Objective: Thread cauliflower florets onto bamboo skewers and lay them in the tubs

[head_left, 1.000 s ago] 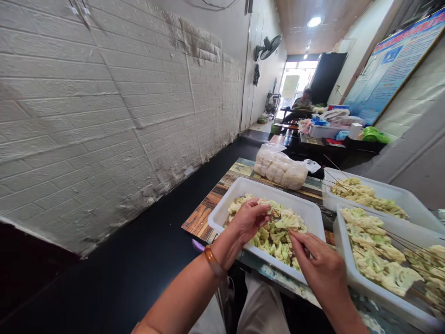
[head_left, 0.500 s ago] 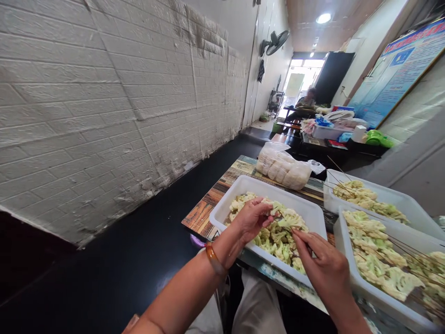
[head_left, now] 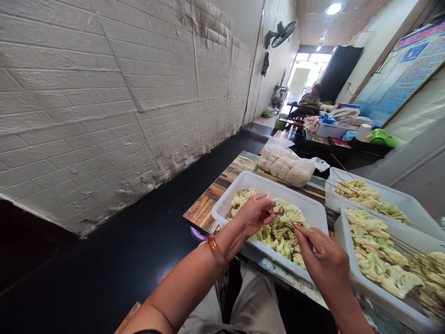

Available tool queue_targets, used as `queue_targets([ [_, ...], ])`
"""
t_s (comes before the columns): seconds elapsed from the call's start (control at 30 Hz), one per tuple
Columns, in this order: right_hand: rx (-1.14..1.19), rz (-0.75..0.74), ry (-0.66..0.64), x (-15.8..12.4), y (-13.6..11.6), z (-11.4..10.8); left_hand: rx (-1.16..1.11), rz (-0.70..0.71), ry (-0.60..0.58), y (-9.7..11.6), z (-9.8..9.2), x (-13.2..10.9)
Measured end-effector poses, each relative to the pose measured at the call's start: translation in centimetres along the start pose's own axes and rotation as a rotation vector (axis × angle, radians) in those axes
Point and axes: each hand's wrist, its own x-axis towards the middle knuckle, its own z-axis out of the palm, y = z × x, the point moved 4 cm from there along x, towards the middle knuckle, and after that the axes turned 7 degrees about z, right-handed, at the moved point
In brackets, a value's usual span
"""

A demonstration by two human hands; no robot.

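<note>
My left hand [head_left: 257, 214], with an amber bangle on the wrist, is closed on a cauliflower floret [head_left: 279, 204] above the white tub [head_left: 222, 212]. Thumb and fingertips of my right hand [head_left: 321, 255] pinch a thin skewer, mostly hidden, whose far end points toward the floret. Loose cauliflower pieces [head_left: 278, 241] fill the tub under both hands. To the right, a second white tub [head_left: 344, 241] holds skewered cauliflower [head_left: 377, 253] with thin sticks running out to the right. Behind it stands a third tub [head_left: 417, 199] with more skewered cauliflower [head_left: 368, 197].
A clear bag of pale round items [head_left: 287, 164] lies behind the tub on the wood-patterned table [head_left: 205, 204]. A white brick-textured wall [head_left: 104, 102] runs along the left. Farther back, another table carries bags and a plastic bin [head_left: 328, 130]; a person [head_left: 312, 95] sits near the doorway.
The view has shifted slightly, so the background sits a little more to the right. Both hands keep nearly the same grip and position over the tub.
</note>
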Motion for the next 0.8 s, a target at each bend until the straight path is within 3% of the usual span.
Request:
queue_targets([
  [0.8,0.002,0.120,-0.037,1.2,-1.0,0.9,0.117,0.015,0.034,-0.4,0.1,-0.2],
])
